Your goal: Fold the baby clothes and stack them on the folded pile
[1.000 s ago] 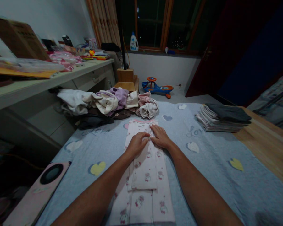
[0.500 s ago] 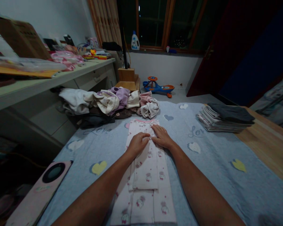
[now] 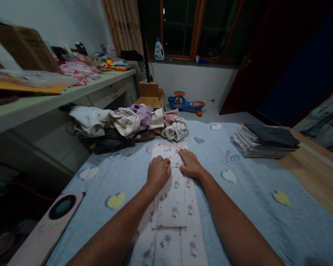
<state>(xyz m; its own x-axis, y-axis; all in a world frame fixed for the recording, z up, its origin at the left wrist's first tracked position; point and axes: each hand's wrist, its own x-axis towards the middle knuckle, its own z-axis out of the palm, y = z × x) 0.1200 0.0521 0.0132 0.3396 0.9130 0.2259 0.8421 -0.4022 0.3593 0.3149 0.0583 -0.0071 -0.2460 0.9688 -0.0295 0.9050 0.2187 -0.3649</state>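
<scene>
A pale pink long-sleeved top (image 3: pixel 170 208) with a cartoon cat print lies face down on the blue blanket, its sides and sleeves folded inward into a long strip. The pink-edged neckline is at the far end. My left hand (image 3: pixel 158 173) is on the upper left part of the top, fingers curled in and closed on the cloth; the fingertips are partly hidden. Across from it, my right hand (image 3: pixel 191 162) rests on the upper right edge, fingers stretched out flat and thumb apart.
Crumpled clothes (image 3: pixel 127 123) are heaped at the far left of the blanket (image 3: pixel 233 207). A folded stack of clothes (image 3: pixel 266 142) sits at the right, by bare wood. A pink phone-like object (image 3: pixel 48 231) lies near left. A cluttered desk (image 3: pixel 100 87) runs along the left wall.
My left hand has drawn slightly left and its fingers have curled in from a flatter, outstretched pose. My right hand and the top stay nearly in place.
</scene>
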